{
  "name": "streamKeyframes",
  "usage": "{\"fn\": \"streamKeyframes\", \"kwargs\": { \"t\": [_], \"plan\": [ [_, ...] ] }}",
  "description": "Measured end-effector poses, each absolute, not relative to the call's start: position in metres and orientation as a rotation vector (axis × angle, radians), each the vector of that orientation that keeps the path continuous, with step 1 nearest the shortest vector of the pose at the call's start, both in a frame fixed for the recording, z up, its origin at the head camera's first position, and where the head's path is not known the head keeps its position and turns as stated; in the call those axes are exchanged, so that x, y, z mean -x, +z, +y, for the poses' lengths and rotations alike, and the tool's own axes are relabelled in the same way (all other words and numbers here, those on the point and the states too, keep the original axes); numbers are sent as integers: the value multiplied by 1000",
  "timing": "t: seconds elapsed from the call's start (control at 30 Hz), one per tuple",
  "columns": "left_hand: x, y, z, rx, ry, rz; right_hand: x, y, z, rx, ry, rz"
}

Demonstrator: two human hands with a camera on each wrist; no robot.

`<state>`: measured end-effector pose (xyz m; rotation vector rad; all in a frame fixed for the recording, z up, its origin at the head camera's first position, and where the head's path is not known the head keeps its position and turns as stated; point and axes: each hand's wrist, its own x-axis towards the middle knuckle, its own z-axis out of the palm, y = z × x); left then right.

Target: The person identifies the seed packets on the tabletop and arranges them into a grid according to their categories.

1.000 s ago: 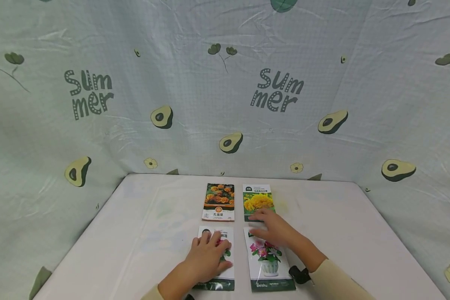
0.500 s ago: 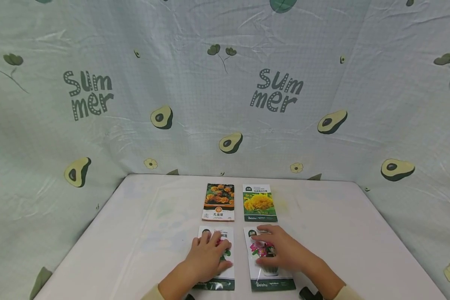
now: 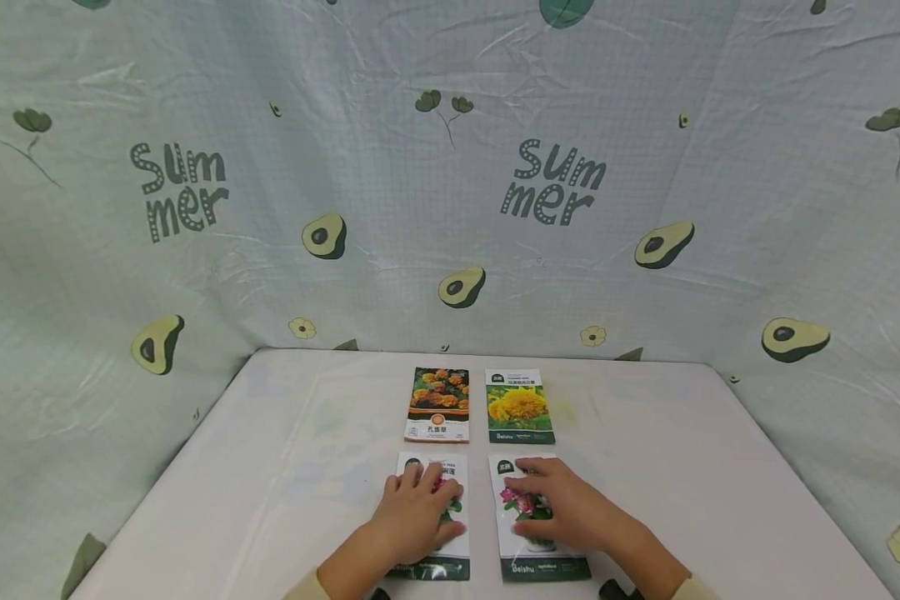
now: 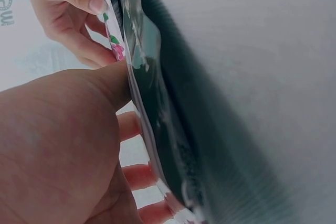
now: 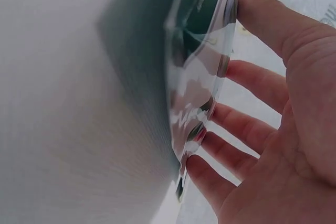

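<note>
Two flower seed packets lie flat side by side at the near middle of the table. My left hand (image 3: 412, 521) rests on the left seed packet (image 3: 433, 570), fingers spread and slightly bent over its printed front. On the right seed packet (image 3: 543, 570), with pink flowers in a pot, lies my right hand (image 3: 573, 510), its fingertips and thumb apart. The right wrist view shows those fingertips touching the packet's glossy face (image 5: 194, 66). In the left wrist view my left thumb and fingers meet the packet (image 4: 149, 95) too. Both hands cover part of the pictures.
Behind them lie an orange marigold seed packet (image 3: 438, 400) and a yellow-flowered seed packet (image 3: 518, 406), making two rows. The white table (image 3: 270, 467) ends at a hanging cloth (image 3: 390, 275) printed with avocados.
My right hand has drawn back from the yellow-flowered packet's lower edge onto the near right packet, then shifted barely at all. My left hand stays where it was.
</note>
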<state>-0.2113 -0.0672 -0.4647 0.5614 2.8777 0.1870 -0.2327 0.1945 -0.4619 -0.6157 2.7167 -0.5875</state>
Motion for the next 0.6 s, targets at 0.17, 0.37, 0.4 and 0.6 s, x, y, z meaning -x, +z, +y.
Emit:
{"fn": "streamKeyframes", "kwargs": {
  "t": [0.17, 0.37, 0.4, 0.6],
  "plan": [
    [212, -465, -67, -562, 179, 2879, 230, -460, 193, 598, -579, 2732],
    [213, -466, -67, -556, 175, 2876, 228, -461, 192, 605, -578, 2742],
    [213, -466, -67, -556, 175, 2875, 228, -461, 191, 604, -578, 2742],
    [213, -464, -68, -569, 192, 2875, 226, -459, 190, 592, -580, 2745]
  ]
}}
